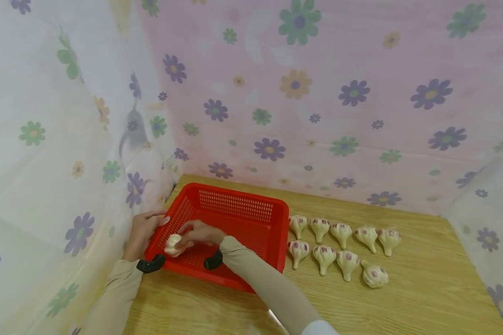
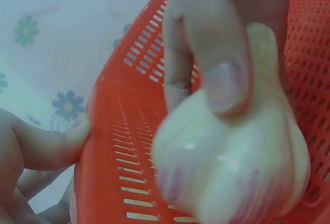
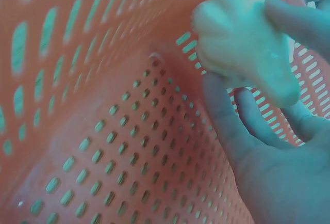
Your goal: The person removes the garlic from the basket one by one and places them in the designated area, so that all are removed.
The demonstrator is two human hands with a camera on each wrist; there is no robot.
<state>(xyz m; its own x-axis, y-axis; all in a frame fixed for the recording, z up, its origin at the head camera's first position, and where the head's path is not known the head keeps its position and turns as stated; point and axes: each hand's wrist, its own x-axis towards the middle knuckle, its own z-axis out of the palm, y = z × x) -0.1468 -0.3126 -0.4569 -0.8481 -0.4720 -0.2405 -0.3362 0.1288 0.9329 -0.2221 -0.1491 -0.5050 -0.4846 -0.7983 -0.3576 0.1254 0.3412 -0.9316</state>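
Note:
A red plastic basket (image 1: pixel 234 190) with slotted walls stands on the table's left part. My right hand (image 1: pixel 203 233) holds a garlic bulb (image 1: pixel 173 245) inside it, near the left wall. In the left wrist view the thumb presses on the pale, purple-streaked bulb (image 2: pixel 232 162) beside its stem. The right wrist view shows the fingers (image 3: pixel 227 115) under the bulb, above the basket's perforated floor (image 3: pixel 129 167). My left hand (image 1: pixel 142 232) grips the basket's left rim, its thumb at the edge and the other fingers outside the wall.
Several garlic bulbs (image 1: pixel 324 255) lie in two rows on the wooden table (image 1: pixel 427 270), right of the basket. The nearest-right bulb (image 1: pixel 375 275) is turned with its stem pointing away. Flower-patterned sheeting (image 1: pixel 243 102) closes off the back and both sides.

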